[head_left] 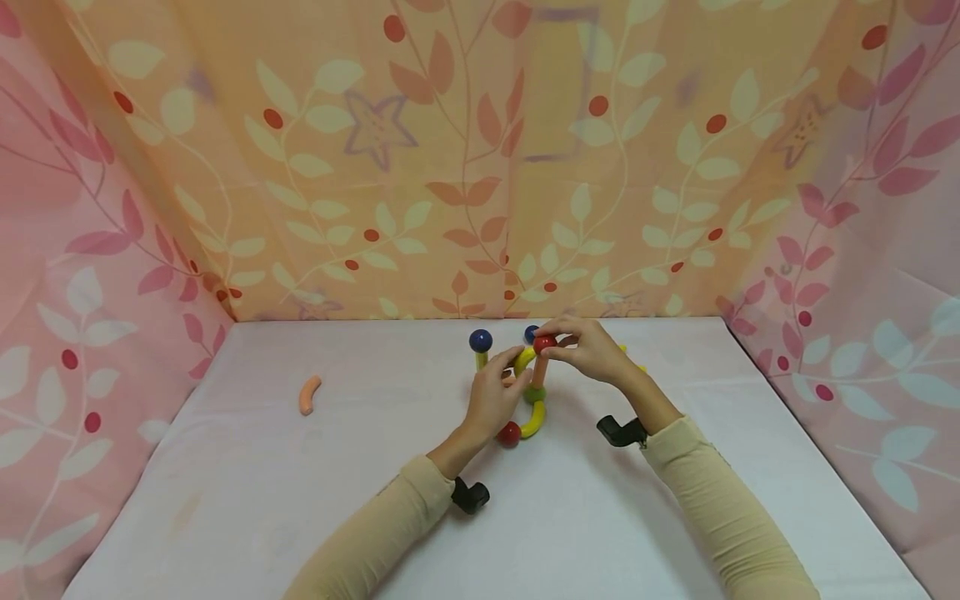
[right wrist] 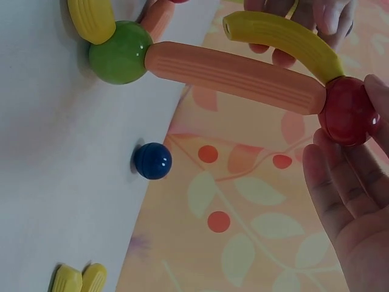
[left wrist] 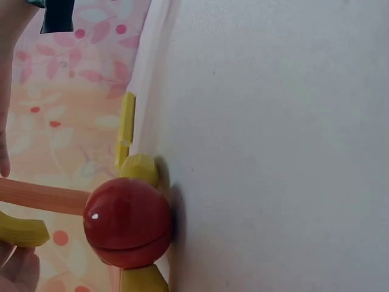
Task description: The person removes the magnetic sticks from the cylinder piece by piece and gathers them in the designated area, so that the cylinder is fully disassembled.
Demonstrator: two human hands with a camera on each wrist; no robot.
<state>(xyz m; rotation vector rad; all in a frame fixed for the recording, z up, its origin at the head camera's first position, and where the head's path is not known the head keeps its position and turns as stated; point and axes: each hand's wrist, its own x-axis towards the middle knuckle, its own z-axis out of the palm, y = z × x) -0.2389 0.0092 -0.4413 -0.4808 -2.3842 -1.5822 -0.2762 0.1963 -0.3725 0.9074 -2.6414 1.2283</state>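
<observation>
The frame (head_left: pixel 535 395) on the desk (head_left: pixel 585 525) looks partly built: the right hand (head_left: pixel 588 350) pinches the red ball (right wrist: pixel 347 111) atop its orange rod (right wrist: pixel 237 77), the left hand (head_left: pixel 492 402) grips a yellow arc (right wrist: pixel 289 35) meeting that ball, and an orange arc (head_left: pixel 306 394) and blue ball (right wrist: pixel 153 161) lie unattached.

The left arm (head_left: pixel 375 525) reaches in from seven o'clock and the right arm (head_left: pixel 727 500) from five, the forearms converging, both wrists bare. The right hand (head_left: pixel 585 346) sits at two o'clock from the left hand (head_left: pixel 491 396), its thumb (right wrist: pixel 380 97) and fingers (right wrist: pixel 346 182) pinching; the left's fingers curl in a grip.
</observation>
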